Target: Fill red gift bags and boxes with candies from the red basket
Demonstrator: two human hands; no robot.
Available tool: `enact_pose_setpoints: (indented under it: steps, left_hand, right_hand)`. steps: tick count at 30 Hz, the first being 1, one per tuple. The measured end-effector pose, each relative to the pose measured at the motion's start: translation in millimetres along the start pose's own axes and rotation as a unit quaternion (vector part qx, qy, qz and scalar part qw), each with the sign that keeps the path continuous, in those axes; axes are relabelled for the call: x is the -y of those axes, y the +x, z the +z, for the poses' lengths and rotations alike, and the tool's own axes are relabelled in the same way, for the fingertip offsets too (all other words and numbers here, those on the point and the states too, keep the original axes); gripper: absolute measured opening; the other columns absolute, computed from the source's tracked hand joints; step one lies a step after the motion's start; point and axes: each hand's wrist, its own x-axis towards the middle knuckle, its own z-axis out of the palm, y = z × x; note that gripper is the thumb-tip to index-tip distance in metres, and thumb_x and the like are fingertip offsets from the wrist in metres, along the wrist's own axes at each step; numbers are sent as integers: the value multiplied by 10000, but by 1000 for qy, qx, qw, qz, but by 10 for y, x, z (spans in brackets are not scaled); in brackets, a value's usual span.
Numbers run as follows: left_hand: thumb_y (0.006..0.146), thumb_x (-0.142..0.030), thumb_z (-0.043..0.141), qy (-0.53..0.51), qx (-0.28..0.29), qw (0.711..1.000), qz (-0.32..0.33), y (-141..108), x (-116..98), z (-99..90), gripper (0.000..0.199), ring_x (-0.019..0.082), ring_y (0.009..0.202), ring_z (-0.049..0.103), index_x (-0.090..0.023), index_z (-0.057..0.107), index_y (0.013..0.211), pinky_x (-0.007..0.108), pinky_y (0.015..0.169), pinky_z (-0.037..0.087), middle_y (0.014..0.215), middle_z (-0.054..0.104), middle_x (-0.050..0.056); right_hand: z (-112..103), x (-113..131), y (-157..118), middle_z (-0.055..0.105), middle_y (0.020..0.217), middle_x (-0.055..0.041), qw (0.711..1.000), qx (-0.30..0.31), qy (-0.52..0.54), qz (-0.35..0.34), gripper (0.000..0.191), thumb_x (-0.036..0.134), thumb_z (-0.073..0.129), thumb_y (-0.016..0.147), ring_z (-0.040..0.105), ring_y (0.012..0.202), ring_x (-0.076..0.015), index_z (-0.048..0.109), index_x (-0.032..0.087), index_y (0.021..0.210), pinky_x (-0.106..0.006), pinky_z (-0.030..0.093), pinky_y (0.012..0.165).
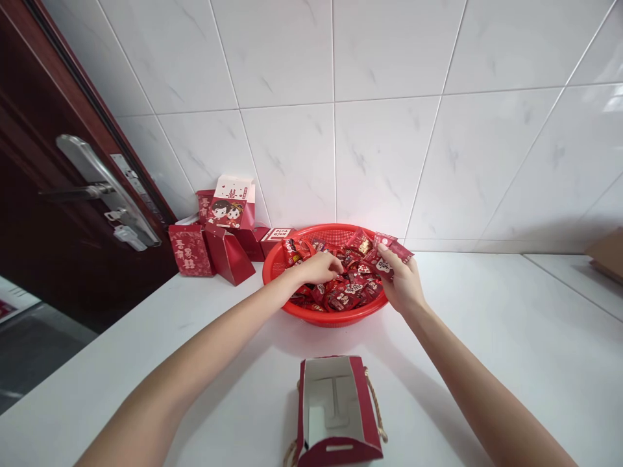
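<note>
A red plastic basket (335, 318) full of red candy packets (343, 296) stands against the tiled wall. My left hand (321, 267) reaches in over the packets, fingers curled down; whether they pinch one is hidden. At the basket's right rim my right hand (403, 279) is closed on red candy packets (384, 259), thumb on top. Nearer to me lies a dark red gift box (335, 395) with its top open and rope handles at its sides. White inner walls show, and no packets are visible inside it.
Several red folded gift boxes (228, 240) stand together left of the basket, by the wall. A dark door with a metal handle (92, 188) and keys is at the left. A brown cardboard piece (606, 253) lies at the right edge of the white tabletop (487, 324).
</note>
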Motion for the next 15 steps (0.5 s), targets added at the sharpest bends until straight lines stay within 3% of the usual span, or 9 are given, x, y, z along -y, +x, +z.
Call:
enact_pose_setpoints:
  steps: [2, 4, 7, 11, 15]
  left_hand:
    - [644, -50, 623, 123, 62, 990, 9, 29, 16, 11, 534, 263, 1106, 695, -256, 786, 1109, 301, 935, 514, 1206, 765, 41]
    - [570, -25, 618, 178, 90, 980, 24, 62, 20, 24, 630, 267, 1104, 687, -302, 792, 1108, 286, 898, 516, 1240, 752, 23]
    - [522, -46, 656, 172, 90, 981, 29, 99, 36, 45, 463, 251, 883, 696, -279, 824, 885, 265, 720, 502, 1020, 785, 37]
    - [599, -147, 734, 140, 79, 987, 28, 82, 79, 14, 71, 192, 638, 610, -217, 722, 600, 260, 580, 404, 704, 711, 25]
    - [744, -322, 738, 4, -1, 1000, 31, -15, 61, -83, 156, 187, 650, 616, -195, 696, 663, 266, 619, 424, 692, 697, 26]
  right_hand:
    - [10, 6, -5, 792, 868, -59, 1000, 3, 0, 6, 305, 403, 878, 675, 751, 905, -272, 750, 185, 845, -377, 615, 798]
    - [20, 11, -12, 792, 868, -57, 1000, -2, 1, 8, 301, 398, 877, 670, 749, 906, -271, 751, 185, 840, -375, 614, 799]
    - [29, 18, -20, 791, 870, -46, 1000, -5, 3, 13, 272, 384, 873, 679, 748, 918, -266, 749, 196, 832, -369, 610, 810]
    - [40, 25, -29, 782, 836, -48, 1000, -4, 0, 16, 264, 385, 870, 673, 743, 938, -284, 730, 201, 801, -390, 607, 818]
    - [39, 27, -24, 778, 832, -35, 1000, -11, -4, 17, 253, 388, 865, 676, 738, 950, -276, 721, 211, 786, -368, 605, 800]
